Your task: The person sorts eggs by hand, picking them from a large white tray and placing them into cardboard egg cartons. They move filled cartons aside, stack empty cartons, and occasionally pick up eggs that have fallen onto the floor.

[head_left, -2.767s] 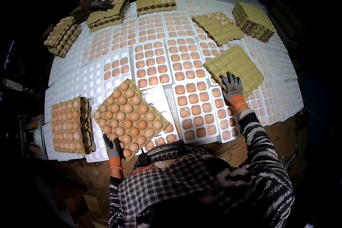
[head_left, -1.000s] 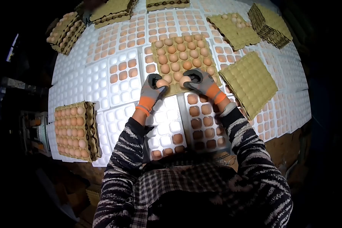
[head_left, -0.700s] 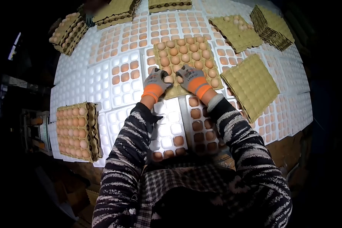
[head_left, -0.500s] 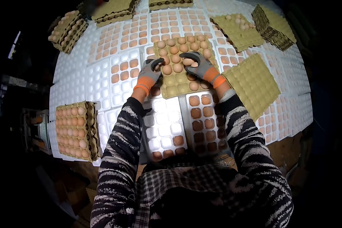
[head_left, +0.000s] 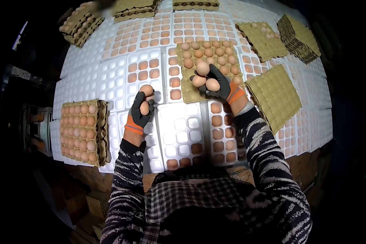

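My left hand [head_left: 140, 112], in a grey and orange glove, is turned palm up with its fingers curled round eggs [head_left: 146, 90], over the white foam trays left of centre. My right hand [head_left: 214, 83], gloved the same way, holds several eggs [head_left: 203, 68] above the near part of a cardboard egg tray [head_left: 190, 94]. Rows of eggs fill the far part of that tray. In front of me lies a white foam tray [head_left: 175, 122] with eggs in its nearest cells. To its right stands another foam tray [head_left: 210, 106] with brown eggs.
A stack of egg-filled cardboard trays [head_left: 78, 131] stands at the left. At the right lies an eggless cardboard tray [head_left: 274, 95], with a tray holding a few eggs [head_left: 264, 46] beyond it. More stacked trays [head_left: 135, 9] line the far side.
Both hands have come away from the rows of eggs, the left one moving left and nearer to me. They have turned palm up, and eggs now show in both. The view has shifted slightly.
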